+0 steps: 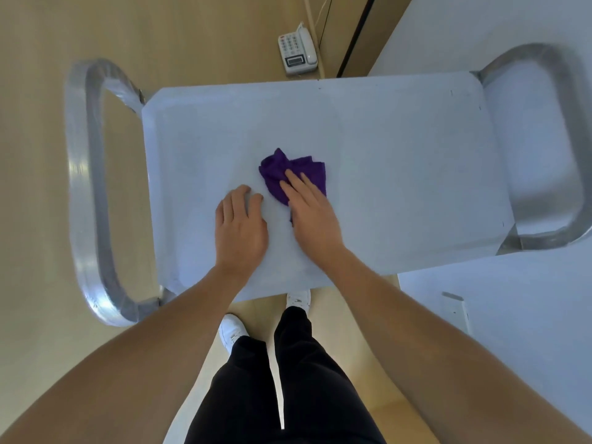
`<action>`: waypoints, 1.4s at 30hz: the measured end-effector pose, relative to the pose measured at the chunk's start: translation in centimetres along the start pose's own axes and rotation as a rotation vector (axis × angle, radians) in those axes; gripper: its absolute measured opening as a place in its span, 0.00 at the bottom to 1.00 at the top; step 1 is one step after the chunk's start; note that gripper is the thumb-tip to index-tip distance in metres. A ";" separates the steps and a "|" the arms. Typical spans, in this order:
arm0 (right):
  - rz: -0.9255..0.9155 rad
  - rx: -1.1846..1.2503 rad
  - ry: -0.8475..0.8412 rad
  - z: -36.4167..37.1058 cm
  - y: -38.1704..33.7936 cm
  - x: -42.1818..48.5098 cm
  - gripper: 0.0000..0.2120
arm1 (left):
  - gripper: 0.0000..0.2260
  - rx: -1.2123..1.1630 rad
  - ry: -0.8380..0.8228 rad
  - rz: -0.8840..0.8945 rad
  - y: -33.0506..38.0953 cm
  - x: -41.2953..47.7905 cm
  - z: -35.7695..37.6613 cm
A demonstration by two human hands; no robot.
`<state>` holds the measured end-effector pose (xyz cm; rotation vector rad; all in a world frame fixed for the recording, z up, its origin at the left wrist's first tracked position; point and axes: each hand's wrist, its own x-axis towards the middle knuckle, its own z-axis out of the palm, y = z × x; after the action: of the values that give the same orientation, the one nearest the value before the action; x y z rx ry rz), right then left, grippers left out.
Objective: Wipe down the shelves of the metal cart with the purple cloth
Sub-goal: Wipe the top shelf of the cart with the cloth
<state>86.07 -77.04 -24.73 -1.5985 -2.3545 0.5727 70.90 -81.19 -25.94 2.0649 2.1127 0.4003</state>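
One purple cloth [290, 169] lies bunched in the middle of the top shelf [400, 155] of the metal cart [93, 187]. The right hand [312, 213] presses flat on it, fingers straight. The left hand [241, 222] rests just beside it, fingers bent, holding nothing.

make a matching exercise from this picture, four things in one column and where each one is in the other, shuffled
Things:
1 purple cloth
2 left hand
3 right hand
4 telephone

Places:
a on the floor beyond the cart
b flat on the purple cloth
c crumpled on the top shelf
d on bare top shelf beside the purple cloth

Pairs: 1-c, 2-d, 3-b, 4-a
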 end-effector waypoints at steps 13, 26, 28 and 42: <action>0.113 0.017 0.078 2.4 -3.0 7.7 0.28 | 0.16 -0.046 -0.039 -0.007 -0.4 -0.1 0.8; 0.363 -0.002 0.231 -0.9 2.3 12.3 0.25 | 0.18 -0.048 0.023 0.006 -0.6 -0.2 1.1; 0.193 0.014 0.139 0.4 -0.3 11.5 0.27 | 0.18 -0.060 0.029 0.005 -0.7 -0.2 1.1; 0.111 0.031 0.073 -0.5 1.0 -2.2 0.28 | 0.17 -0.060 0.017 0.024 -0.7 -0.2 0.9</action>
<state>87.93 -78.67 -24.73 -1.7143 -2.2056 0.5609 70.51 -81.35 -26.97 2.0633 2.0605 0.4795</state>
